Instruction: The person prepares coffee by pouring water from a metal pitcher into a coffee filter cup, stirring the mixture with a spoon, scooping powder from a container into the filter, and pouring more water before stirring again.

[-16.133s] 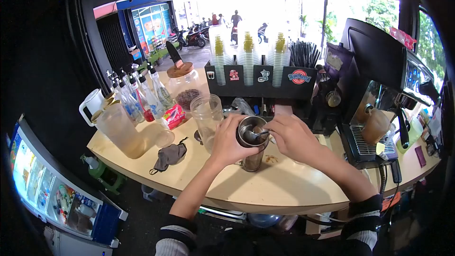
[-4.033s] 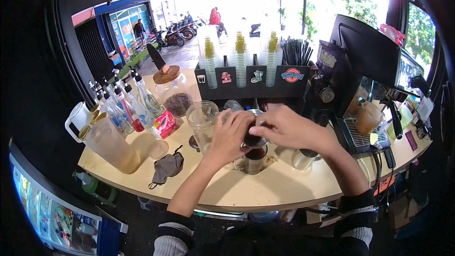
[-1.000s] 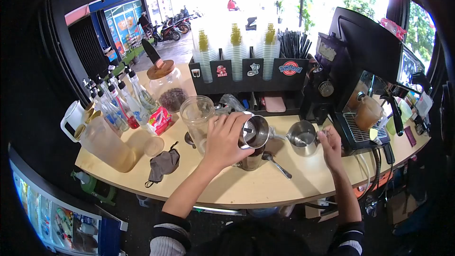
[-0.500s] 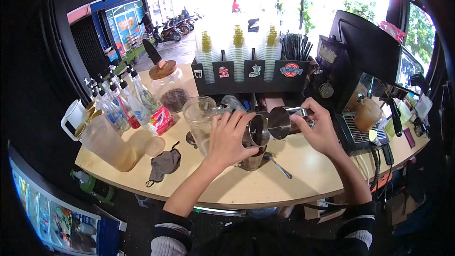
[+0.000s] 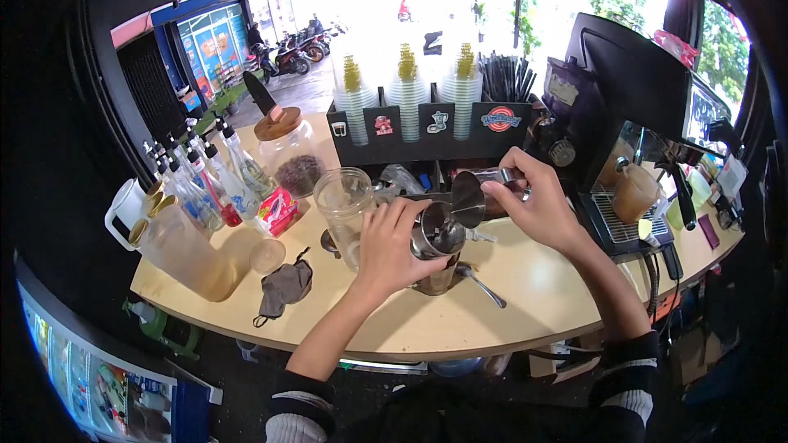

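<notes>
My left hand [image 5: 384, 244] is wrapped round a shiny metal cup [image 5: 427, 234], its mouth tilted to the right. Beneath it stands a clear cup [image 5: 437, 280] with something dark inside, partly hidden by my fingers. In my right hand [image 5: 533, 207] is a small metal pitcher [image 5: 469, 198], held by its handle and tipped left so its rim is at the metal cup's mouth. A thin stream seems to run between them. A spoon [image 5: 488, 289] lies just right of the clear cup. Left of my left hand stands a tall clear jar [image 5: 338, 197].
On the left are a frosted jug [image 5: 185, 254], several pump bottles [image 5: 222, 189], a red packet [image 5: 277, 212] and a dark cloth mask [image 5: 285, 287]. A black cup holder [image 5: 435, 133] lines the back. An espresso machine [image 5: 628, 172] stands at right.
The pitcher and my right hand have moved slightly left and up, bringing its rim closer to the metal cup. The metal cup has tilted a little, showing more of its inside.
</notes>
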Motion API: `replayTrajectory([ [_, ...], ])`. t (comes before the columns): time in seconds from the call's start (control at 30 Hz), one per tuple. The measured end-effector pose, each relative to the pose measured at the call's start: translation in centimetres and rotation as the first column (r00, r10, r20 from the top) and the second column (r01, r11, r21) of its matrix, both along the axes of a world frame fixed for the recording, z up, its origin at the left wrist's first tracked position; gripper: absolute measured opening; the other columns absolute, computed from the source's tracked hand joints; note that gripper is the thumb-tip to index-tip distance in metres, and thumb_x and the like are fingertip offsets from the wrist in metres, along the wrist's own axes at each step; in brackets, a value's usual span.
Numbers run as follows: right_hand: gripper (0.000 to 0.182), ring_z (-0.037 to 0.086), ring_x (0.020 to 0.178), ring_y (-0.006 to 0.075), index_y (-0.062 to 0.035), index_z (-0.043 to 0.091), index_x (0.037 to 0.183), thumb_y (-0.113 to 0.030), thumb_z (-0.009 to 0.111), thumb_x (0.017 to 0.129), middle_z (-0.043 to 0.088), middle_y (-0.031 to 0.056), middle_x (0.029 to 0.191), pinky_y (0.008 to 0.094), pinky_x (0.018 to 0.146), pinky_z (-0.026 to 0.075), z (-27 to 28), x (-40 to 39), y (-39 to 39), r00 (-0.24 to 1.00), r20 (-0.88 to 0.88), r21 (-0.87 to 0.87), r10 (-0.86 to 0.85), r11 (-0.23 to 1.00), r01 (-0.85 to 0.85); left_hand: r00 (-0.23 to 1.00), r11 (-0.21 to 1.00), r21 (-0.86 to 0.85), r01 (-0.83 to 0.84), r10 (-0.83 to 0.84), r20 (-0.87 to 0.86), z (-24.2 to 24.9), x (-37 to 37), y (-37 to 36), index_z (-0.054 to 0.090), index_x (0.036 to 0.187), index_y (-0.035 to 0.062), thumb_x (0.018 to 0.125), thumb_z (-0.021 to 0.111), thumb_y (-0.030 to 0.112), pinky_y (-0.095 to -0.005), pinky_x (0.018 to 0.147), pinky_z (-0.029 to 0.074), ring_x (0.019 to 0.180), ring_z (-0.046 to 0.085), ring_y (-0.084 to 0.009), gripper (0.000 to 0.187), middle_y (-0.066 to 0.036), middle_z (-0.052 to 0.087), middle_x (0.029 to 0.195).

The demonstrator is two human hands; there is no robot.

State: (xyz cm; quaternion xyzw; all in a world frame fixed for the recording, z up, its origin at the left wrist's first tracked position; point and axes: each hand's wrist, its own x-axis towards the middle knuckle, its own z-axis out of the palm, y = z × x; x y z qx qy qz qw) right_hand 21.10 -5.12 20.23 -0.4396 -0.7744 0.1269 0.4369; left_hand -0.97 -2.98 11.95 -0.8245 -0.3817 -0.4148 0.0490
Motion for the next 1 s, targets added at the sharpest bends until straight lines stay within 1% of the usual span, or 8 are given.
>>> replayTrajectory([
  [0.13,0.026,0.044,0.057,0.008,0.0008,0.043,0.08,-0.01,0.066,0.084,0.043,0.0068,0.061,0.0267,0.05,0.039,0.1,-0.1,0.8,1.0,0.005,0.023,-0.016,1.0,0.015,0.996,0.999,-0.032,0.02,-0.018,0.088,0.0,0.3,-0.1,0.057,0.108,0.0055,0.05,0.085,0.036,-0.039,0.085,0.04,0.097,0.057,-0.0285,0.072,-0.01,0.058,0.101],
  [0.27,0.027,0.042,0.056,0.0082,0.0008,0.043,0.08,-0.01,0.066,0.084,0.045,0.0075,0.063,0.0265,0.051,0.039,1.0,-0.9,0.6,1.0,-0.023,0.019,0.001,1.0,-0.001,0.986,0.997,-0.056,0.055,-0.045,0.162,-0.9,0.4,0.4,0.055,0.109,0.0035,0.051,0.086,0.036,-0.0392,0.084,0.044,0.095,0.058,-0.0283,0.073,-0.011,0.058,0.101],
  [0.37,0.027,0.044,0.058,0.0078,0.0012,0.042,0.08,-0.01,0.066,0.084,0.047,0.0076,0.065,0.0268,0.052,0.041,1.3,-1.3,0.7,1.0,0.006,0.058,0.01,0.998,-0.01,0.977,0.99,-0.128,0.059,-0.031,0.213,-1.1,0.6,0.4,0.054,0.109,0.0017,0.051,0.086,0.036,-0.0388,0.084,0.047,0.096,0.059,-0.0287,0.075,-0.012,0.058,0.102],
  [0.43,0.027,0.051,0.061,0.0075,0.0017,0.042,0.08,-0.01,0.066,0.085,0.048,0.0078,0.068,0.0274,0.053,0.043,1.6,-1.8,0.5,0.995,-0.084,-0.008,0.054,0.998,-0.055,0.969,0.981,-0.18,0.073,-0.027,0.244,-1.1,0.6,0.3,0.054,0.109,0.0013,0.051,0.086,0.037,-0.0384,0.085,0.047,0.097,0.06,-0.0284,0.075,-0.012,0.059,0.103],
  [0.53,0.027,0.058,0.067,0.0084,0.0021,0.042,0.08,-0.01,0.065,0.085,0.05,0.0084,0.07,0.0278,0.054,0.045,1.8,-2.1,0.6,0.995,-0.082,-0.004,0.061,0.998,-0.062,0.97,0.976,-0.21,0.058,-0.006,0.242,-1.1,0.6,0.2,0.054,0.109,0.0013,0.051,0.086,0.038,-0.0383,0.085,0.047,0.096,0.06,-0.028,0.076,-0.012,0.059,0.103],
  [0.67,0.027,0.058,0.067,0.0075,0.0019,0.043,0.079,-0.01,0.066,0.085,0.047,0.0068,0.066,0.0277,0.054,0.045,1.5,-1.9,1.1,1.0,-0.012,0.074,0.005,0.997,-0.004,0.969,0.977,-0.207,0.052,0.001,0.249,-1.1,0.5,0.1,0.055,0.108,0.003,0.054,0.085,0.037,-0.0376,0.083,0.048,0.095,0.06,-0.0266,0.07,-0.01,0.06,0.101],
  [0.83,0.026,0.036,0.056,0.0056,-0.0003,0.045,0.079,-0.012,0.068,0.084,0.037,0.001,0.058,0.0255,0.049,0.033,0.9,-1.0,1.6,0.996,-0.065,0.112,-0.064,0.991,0.071,0.961,0.965,-0.251,0.077,-0.005,0.278,-1.2,0.4,0.1,0.053,0.111,0.0023,0.054,0.086,0.037,-0.0383,0.085,0.047,0.098,0.06,-0.0272,0.075,-0.012,0.059,0.104],
  [1.0,0.024,0.03,0.057,0.0052,-0.0022,0.045,0.078,-0.01,0.067,0.083,0.038,-0.0017,0.06,0.024,0.049,0.027,-1.0,0.9,2.7,0.973,-0.229,0.081,-0.025,0.996,0.045,0.964,0.967,-0.248,0.065,0.003,0.267,-1.0,0.4,0.1,0.053,0.111,0.0025,0.054,0.086,0.036,-0.0381,0.085,0.048,0.098,0.06,-0.0271,0.075,-0.012,0.059,0.105],
])
